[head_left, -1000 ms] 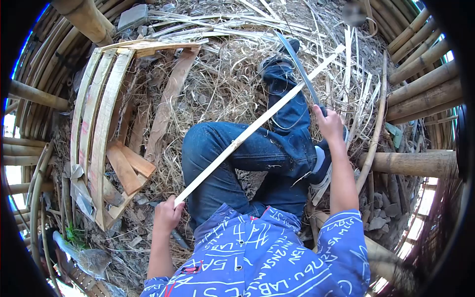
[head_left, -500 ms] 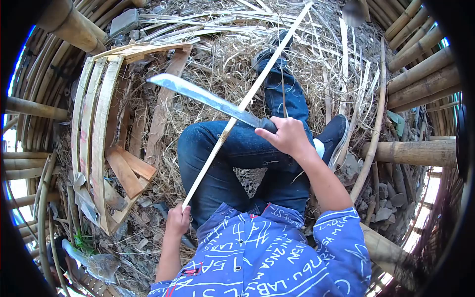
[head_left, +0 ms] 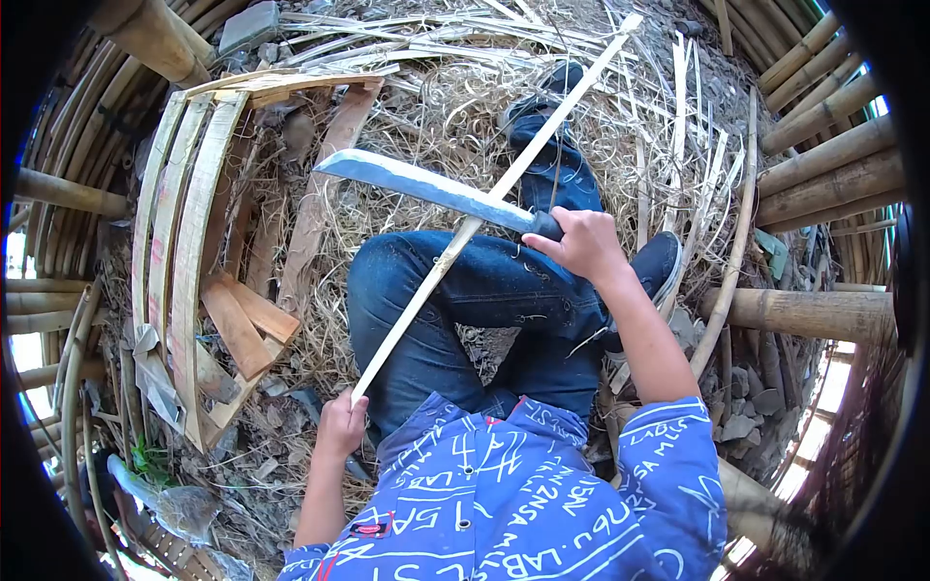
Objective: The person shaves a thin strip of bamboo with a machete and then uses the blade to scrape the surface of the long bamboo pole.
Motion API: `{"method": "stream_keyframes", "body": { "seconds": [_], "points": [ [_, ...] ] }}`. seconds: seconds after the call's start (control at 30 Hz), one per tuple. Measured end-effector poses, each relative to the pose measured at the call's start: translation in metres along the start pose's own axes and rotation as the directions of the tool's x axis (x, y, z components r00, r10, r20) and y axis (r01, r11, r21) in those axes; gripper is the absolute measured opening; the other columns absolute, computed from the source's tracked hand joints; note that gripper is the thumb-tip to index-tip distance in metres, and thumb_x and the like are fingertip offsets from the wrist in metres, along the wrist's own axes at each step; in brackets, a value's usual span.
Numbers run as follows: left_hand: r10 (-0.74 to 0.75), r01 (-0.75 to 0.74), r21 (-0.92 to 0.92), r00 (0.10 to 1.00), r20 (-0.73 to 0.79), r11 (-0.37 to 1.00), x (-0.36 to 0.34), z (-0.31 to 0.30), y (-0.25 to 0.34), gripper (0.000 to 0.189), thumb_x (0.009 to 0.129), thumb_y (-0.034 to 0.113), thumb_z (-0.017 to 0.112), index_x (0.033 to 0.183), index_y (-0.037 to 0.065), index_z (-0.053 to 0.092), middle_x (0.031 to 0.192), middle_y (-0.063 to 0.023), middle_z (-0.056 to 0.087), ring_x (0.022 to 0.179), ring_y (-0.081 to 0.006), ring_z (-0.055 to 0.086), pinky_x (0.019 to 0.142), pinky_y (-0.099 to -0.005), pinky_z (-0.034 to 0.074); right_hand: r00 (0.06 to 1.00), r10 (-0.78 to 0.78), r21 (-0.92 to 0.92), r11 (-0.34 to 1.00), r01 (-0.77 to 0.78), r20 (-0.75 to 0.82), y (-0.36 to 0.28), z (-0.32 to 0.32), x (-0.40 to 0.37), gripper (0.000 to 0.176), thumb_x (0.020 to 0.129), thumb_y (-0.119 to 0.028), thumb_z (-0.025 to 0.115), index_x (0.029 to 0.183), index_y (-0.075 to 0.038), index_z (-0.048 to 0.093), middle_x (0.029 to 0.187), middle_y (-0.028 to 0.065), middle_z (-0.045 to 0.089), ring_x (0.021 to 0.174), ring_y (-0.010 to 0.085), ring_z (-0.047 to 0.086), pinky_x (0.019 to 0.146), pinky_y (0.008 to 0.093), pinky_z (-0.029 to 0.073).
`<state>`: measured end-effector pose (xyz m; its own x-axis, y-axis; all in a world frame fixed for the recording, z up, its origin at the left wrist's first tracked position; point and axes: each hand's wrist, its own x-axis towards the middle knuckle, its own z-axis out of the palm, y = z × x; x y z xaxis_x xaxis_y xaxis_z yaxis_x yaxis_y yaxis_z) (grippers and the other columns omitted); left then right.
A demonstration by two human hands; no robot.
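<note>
My right hand (head_left: 585, 242) is closed around the dark handle of a machete (head_left: 417, 182), whose long blade points left and lies across a pale bamboo strip (head_left: 399, 329). The strip slants from my lap up past my outstretched foot to the top of the view. Its lower end sits in my closed left hand (head_left: 343, 424), beside my bent knee. Blade and strip cross above my jeans (head_left: 455, 266); the blade appears to touch the strip there. The fingers of my left hand are partly hidden around the strip's end.
A slatted wooden crate (head_left: 184, 261) with broken boards stands at left. Curly shavings (head_left: 465, 116) and split bamboo strips (head_left: 678, 126) cover the ground ahead. Thick bamboo poles (head_left: 823, 315) close in both sides. Stones (head_left: 751, 407) lie at right, a plastic bottle (head_left: 136, 484) at lower left.
My right hand and the machete have shifted slightly right along the strip, the blade now less steeply tilted. My left hand, still on the strip's end, has moved slightly left.
</note>
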<state>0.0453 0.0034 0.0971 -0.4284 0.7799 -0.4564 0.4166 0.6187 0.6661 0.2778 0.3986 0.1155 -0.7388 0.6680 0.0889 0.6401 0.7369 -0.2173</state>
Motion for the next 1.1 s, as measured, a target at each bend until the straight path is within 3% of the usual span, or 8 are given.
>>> {"method": "stream_keyframes", "body": {
  "seconds": [0.53,0.67,0.73,0.8,0.87,0.9,0.97,1.1],
  "points": [
    [-0.023,0.023,0.012,0.999,0.022,1.0,0.001,-0.005,0.001,0.038,0.094,0.034,0.051,0.083,-0.002,0.055,0.063,-0.022,0.058,0.068,-0.0448,0.06,0.057,-0.0479,0.045,0.999,-0.018,-0.099,0.995,0.013,-0.049,0.034,-0.005,0.001,0.061,0.074,-0.069,0.062,0.064,-0.009,0.055,0.056,0.0126,0.06,0.054,0.0317,0.063,0.05,0.0417,0.048],
    [0.023,-0.023,-0.004,1.0,-0.006,1.0,0.001,-0.003,-0.005,0.036,0.093,0.033,0.052,0.082,-0.001,0.055,0.063,-0.022,0.058,0.067,-0.0448,0.06,0.057,-0.0483,0.045,0.989,0.147,-0.175,0.974,-0.147,-0.01,0.061,-0.022,0.002,0.062,0.081,-0.07,0.053,0.072,-0.009,0.062,0.063,0.0139,0.064,0.06,0.0313,0.065,0.056,0.0418,0.051],
    [0.015,-0.015,0.04,1.0,-0.012,0.999,-0.005,-0.001,-0.028,0.034,0.091,0.032,0.054,0.082,0.0,0.055,0.063,-0.0221,0.057,0.067,-0.0447,0.059,0.057,-0.0486,0.044,0.95,0.303,-0.119,0.943,-0.309,-0.071,0.085,-0.033,0.002,0.063,0.082,-0.07,0.051,0.079,-0.009,0.068,0.067,0.0159,0.065,0.066,0.0326,0.067,0.061,0.0431,0.052],
    [0.01,-0.008,0.091,1.0,-0.023,0.996,-0.02,-0.006,-0.05,0.032,0.09,0.032,0.056,0.081,0.0,0.055,0.062,-0.0221,0.057,0.066,-0.0446,0.059,0.057,-0.0489,0.044,0.798,0.592,0.025,0.804,-0.594,-0.114,0.134,-0.051,0.0,0.063,0.085,-0.068,0.048,0.085,-0.008,0.071,0.073,0.0182,0.067,0.073,0.0348,0.067,0.067,0.0448,0.051],
    [0.01,-0.009,0.217,1.0,-0.002,0.976,-0.037,-0.013,-0.065,0.03,0.086,0.031,0.059,0.08,0.002,0.054,0.063,-0.022,0.057,0.066,-0.0443,0.059,0.056,-0.049,0.044,0.736,0.672,-0.043,0.735,-0.676,-0.087,0.165,-0.086,-0.012,0.064,0.087,-0.065,0.046,0.083,-0.006,0.07,0.077,0.0196,0.068,0.077,0.0366,0.067,0.07,0.0456,0.051],
    [-0.005,0.008,0.211,1.0,-0.011,0.978,-0.037,-0.011,-0.069,0.031,0.084,0.032,0.061,0.077,0.003,0.053,0.062,-0.021,0.057,0.065,-0.0436,0.059,0.056,-0.0485,0.044,0.735,0.673,-0.047,0.734,-0.678,-0.085,0.166,-0.093,-0.017,0.064,0.087,-0.065,0.046,0.083,-0.006,0.07,0.077,0.0196,0.068,0.077,0.0366,0.067,0.07,0.0456,0.051],
    [0.007,-0.001,0.223,1.0,-0.026,0.975,-0.032,-0.013,-0.061,0.031,0.085,0.032,0.061,0.077,0.003,0.053,0.062,-0.0206,0.057,0.065,-0.0434,0.059,0.056,-0.0485,0.045,0.776,0.615,-0.256,0.735,-0.628,-0.141,0.163,-0.104,-0.027,0.064,0.087,-0.065,0.047,0.081,-0.005,0.07,0.077,0.0187,0.068,0.077,0.0364,0.067,0.07,0.0454,0.051],
    [0.046,-0.033,0.298,0.998,-0.039,0.954,-0.03,-0.013,-0.052,0.033,0.085,0.035,0.06,0.078,0.003,0.052,0.06,-0.02,0.057,0.065,-0.0437,0.059,0.056,-0.0494,0.045,0.759,0.643,0.003,0.763,-0.646,-0.101,0.135,-0.088,-0.042,0.065,0.087,-0.065,0.048,0.08,-0.003,0.068,0.069,0.0183,0.064,0.072,0.0362,0.066,0.065,0.0444,0.049]
  ]
}}
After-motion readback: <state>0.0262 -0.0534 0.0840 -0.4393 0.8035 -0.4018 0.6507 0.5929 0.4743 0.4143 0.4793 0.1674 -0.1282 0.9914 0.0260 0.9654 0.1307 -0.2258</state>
